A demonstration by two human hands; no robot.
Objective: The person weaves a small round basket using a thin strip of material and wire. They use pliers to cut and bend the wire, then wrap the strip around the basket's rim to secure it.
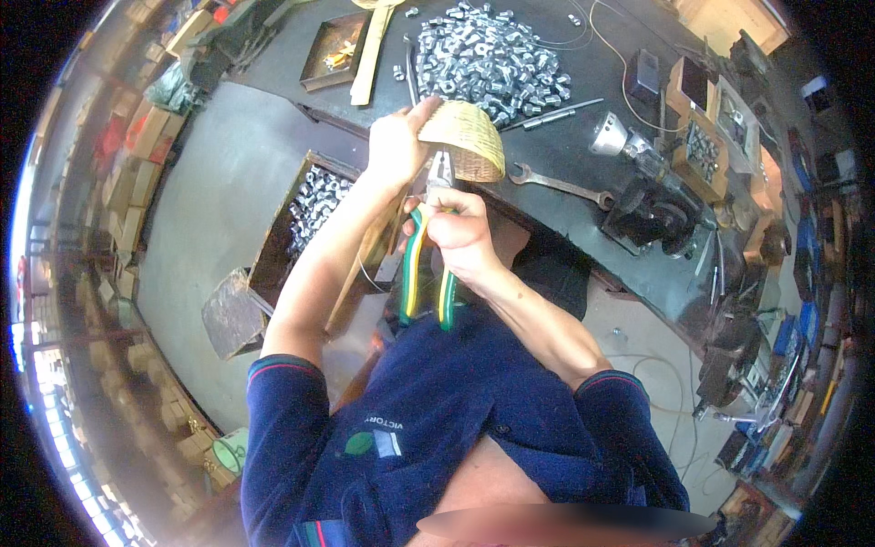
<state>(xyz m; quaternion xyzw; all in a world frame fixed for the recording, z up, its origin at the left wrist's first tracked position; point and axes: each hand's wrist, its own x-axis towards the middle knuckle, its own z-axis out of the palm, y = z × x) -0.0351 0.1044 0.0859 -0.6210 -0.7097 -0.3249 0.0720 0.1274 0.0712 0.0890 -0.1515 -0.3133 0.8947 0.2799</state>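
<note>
A small woven bamboo basket scoop is tilted at the bench's edge, its rounded weave turned up and away from me. My left hand is closed on its left side. Green-and-yellow-handled pliers are gripped in my right hand, around the upper part of the handles. Their metal jaws point up to the basket's lower rim; whether they bite on anything there is too small to tell. A pale wooden strip runs down beneath my left forearm, perhaps the scoop's handle, though the join is hidden.
Behind the basket lies a heap of shiny metal fittings. A wrench and a thin rod-like tool lie to its right. A tray stands far left, and a box of fittings sits lower left. Machine parts crowd the right.
</note>
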